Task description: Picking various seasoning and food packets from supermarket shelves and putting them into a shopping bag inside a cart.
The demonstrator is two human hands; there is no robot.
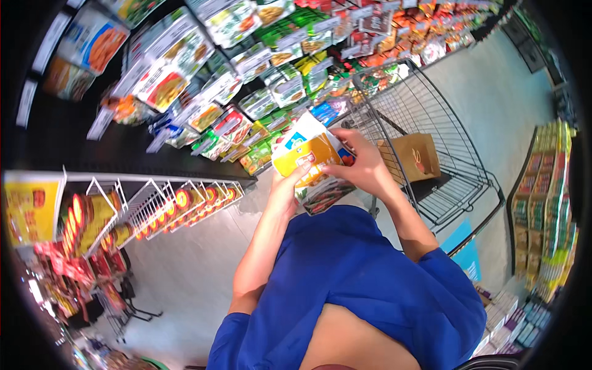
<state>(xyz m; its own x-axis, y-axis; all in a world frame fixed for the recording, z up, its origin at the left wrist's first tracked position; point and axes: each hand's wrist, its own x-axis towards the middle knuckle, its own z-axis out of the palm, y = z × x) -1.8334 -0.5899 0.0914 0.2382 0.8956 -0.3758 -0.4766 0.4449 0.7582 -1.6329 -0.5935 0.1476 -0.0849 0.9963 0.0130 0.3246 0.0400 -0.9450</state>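
Note:
Several flat food packets are held in front of my blue shirt, fanned over one another. My left hand (287, 187) grips their lower left side, its thumb on a yellow-orange packet (309, 159) at the front. At their right side is my right hand (363, 162), thumb and fingers around the edges of the packets. Behind the yellow one a white and blue packet (303, 132) sticks up. Below it shows a packet with a food picture (326, 196). Beyond my hands, shelves hold rows of packaged food (284, 85) with price tags.
A wire shopping cart (444, 101) stands to the right, with a brown paper bag (414, 157) inside. On the left, wire racks (152, 203) hold round-lidded jars. A display of stacked goods (539, 199) is at the far right, with boxes (502, 314) lower right.

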